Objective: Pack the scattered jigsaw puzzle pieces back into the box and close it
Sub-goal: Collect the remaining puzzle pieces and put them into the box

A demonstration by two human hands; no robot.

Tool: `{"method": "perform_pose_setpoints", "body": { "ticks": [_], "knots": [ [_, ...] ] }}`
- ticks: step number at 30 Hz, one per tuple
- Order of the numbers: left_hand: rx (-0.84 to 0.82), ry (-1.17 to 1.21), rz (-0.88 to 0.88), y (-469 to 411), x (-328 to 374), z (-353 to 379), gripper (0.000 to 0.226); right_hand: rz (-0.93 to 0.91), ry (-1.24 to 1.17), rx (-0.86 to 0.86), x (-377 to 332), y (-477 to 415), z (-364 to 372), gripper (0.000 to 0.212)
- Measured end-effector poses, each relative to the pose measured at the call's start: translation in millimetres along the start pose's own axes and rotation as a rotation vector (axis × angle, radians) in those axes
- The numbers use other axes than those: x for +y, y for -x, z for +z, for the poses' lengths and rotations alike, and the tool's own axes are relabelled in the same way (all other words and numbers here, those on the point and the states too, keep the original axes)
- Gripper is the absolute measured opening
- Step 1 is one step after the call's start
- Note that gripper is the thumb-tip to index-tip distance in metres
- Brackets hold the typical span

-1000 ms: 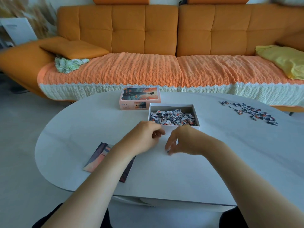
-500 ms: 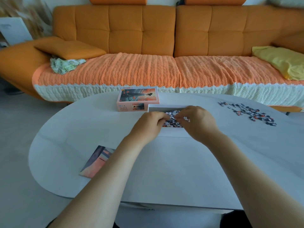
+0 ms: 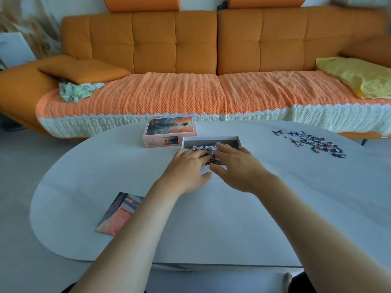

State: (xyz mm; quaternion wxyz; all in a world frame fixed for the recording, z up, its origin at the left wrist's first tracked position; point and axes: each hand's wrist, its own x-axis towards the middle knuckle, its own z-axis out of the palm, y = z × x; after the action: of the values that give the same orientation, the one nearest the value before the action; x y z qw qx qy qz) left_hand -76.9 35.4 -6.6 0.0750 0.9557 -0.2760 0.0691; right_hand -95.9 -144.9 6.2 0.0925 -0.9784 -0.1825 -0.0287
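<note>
A white oval table (image 3: pixel 232 218) bears an open box tray (image 3: pixel 211 138). The picture-printed box lid (image 3: pixel 169 132) sits just beside the tray's far left corner. Loose puzzle pieces (image 3: pixel 311 142) lie scattered well to the tray's right. A printed picture sheet (image 3: pixel 118 214) lies nearer and left of the tray.

Both bare forearms (image 3: pixel 135 229) are stretched forward and angled inward toward the middle. The left hand (image 3: pixel 188 169) and the right hand (image 3: pixel 240 166) are held palm down, side by side, with the fingers (image 3: pixel 228 148) laid out straight and slightly spread. The thumbs (image 3: pixel 218 171) are pointed at each other, tips nearly touching.
</note>
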Motion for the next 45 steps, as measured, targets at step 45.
{"method": "perform_pose_setpoints", "body": {
  "ticks": [45],
  "knots": [
    [-0.271,0.108,-0.182,-258.0,162.7,94.3,0.086,0.665,-0.061,0.028,298.2,45.9,-6.2,0.096]
  ]
}}
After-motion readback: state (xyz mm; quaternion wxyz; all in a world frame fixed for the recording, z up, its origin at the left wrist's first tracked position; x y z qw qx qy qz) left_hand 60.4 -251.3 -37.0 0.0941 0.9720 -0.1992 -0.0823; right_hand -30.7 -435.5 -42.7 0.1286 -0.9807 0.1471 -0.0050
